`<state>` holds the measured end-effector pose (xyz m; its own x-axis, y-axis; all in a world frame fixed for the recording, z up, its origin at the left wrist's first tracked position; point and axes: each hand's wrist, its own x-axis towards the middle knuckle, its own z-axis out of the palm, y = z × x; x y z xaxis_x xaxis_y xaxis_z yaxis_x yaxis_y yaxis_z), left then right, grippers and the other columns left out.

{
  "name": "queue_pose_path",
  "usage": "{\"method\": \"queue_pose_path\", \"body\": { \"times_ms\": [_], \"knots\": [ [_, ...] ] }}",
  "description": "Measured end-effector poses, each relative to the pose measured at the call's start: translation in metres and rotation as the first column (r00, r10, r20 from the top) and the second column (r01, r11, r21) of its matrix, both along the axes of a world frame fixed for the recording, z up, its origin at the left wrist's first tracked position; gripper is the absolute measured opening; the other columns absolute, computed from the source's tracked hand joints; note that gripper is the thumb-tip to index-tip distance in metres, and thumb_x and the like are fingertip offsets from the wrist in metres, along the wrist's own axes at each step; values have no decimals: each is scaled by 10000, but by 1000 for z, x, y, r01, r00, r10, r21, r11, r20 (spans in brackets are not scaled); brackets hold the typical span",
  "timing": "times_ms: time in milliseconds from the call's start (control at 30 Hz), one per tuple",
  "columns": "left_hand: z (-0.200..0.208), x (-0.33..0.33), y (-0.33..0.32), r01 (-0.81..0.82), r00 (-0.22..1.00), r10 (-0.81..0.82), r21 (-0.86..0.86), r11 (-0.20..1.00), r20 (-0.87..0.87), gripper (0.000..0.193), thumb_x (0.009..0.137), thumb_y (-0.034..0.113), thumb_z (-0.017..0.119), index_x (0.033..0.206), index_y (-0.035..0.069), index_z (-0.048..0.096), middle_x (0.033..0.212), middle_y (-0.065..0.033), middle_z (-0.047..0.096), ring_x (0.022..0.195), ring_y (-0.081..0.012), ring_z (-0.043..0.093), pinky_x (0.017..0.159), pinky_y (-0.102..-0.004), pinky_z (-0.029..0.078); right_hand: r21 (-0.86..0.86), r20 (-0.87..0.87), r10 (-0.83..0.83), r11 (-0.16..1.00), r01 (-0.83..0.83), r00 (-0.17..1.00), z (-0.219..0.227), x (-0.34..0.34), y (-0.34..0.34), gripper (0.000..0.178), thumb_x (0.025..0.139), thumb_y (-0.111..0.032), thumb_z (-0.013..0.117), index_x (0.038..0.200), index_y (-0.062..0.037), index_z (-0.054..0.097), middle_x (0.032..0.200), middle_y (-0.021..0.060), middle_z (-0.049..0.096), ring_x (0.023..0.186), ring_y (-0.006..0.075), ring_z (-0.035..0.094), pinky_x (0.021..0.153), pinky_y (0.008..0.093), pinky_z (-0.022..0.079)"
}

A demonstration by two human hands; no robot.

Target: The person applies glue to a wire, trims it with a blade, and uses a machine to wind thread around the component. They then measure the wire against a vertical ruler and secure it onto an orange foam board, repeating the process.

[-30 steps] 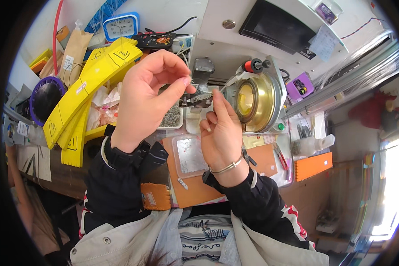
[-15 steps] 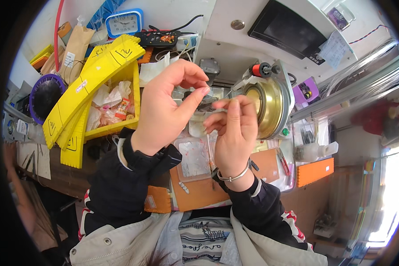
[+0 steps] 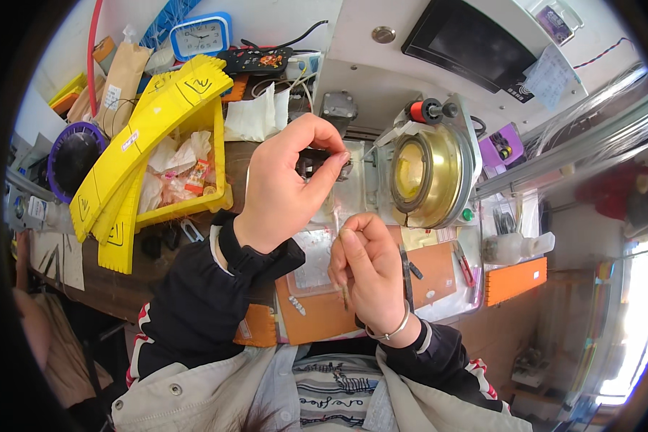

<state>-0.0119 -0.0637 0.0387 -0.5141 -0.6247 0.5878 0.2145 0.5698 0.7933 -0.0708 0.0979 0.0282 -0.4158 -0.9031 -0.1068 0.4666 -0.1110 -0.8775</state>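
Note:
My left hand (image 3: 284, 187) is raised in front of the machine, thumb and forefinger tips pressed together. Whatever lies in that pinch is too fine to see. Lower and to the right, my right hand (image 3: 373, 277) has its thumb against its curled fingers above the orange-brown board (image 3: 317, 317); its contents, if any, are hidden. A thin pale stick (image 3: 336, 217) runs beside its fingertips, over a shallow clear tray (image 3: 309, 266) with red specks. I cannot tell whether the fingers touch the stick. Right of both hands stands a brass-coloured round wheel (image 3: 439, 187).
At left, a yellow bin (image 3: 219, 165) holds crumpled wrappers, with yellow curved strips (image 3: 147, 133) across it. A red spool (image 3: 416, 111) tops the wheel. To the right are red-handled tool (image 3: 464, 266), plastic bottle (image 3: 507, 248) and orange strip (image 3: 515, 281). A dark screen (image 3: 468, 47) hangs above.
My right hand has dropped toward the board and its fingers have curled closer together. My left hand has shifted slightly down and right, its thumb and forefinger now meeting.

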Motion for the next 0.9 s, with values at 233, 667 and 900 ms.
{"method": "queue_pose_path", "body": {
  "times_ms": [233, 667, 900],
  "knots": [
    [10, 6, 2, 54, 997, -53, -5, 999, 52, 137, 830, -89, 664, 914, -4, 597, 882, -54, 636, 846, -120, 617, 802, -260, 494, 4, -54, -92, 996, 93, 994, 4, -8, -22, 133, 1057, -141, 490, 1130, -31, 470, 742, 9, 526, 611, 72, 474, 561, 216, 406],
    [10, 0, -2, -85, 991, 118, -417, 905, 54, 152, 774, -18, 655, 867, 64, 567, 771, -94, 587, 733, -316, 602, 661, -393, 487, -85, -275, -339, 941, 329, 900, 3, -22, -60, 89, 1044, -116, 488, 1041, -27, 487, 734, -4, 514, 575, 44, 454, 498, 203, 360],
    [14, 8, 2, -12, 988, 51, -251, 968, 148, 223, 818, 3, 676, 1031, 40, 621, 895, -103, 671, 849, -304, 663, 742, -361, 520, -127, -227, -358, 933, 337, 906, -5, -23, -62, 63, 1010, -68, 541, 1013, -33, 488, 803, -11, 532, 616, 18, 456, 511, 189, 354]
  ]
}}
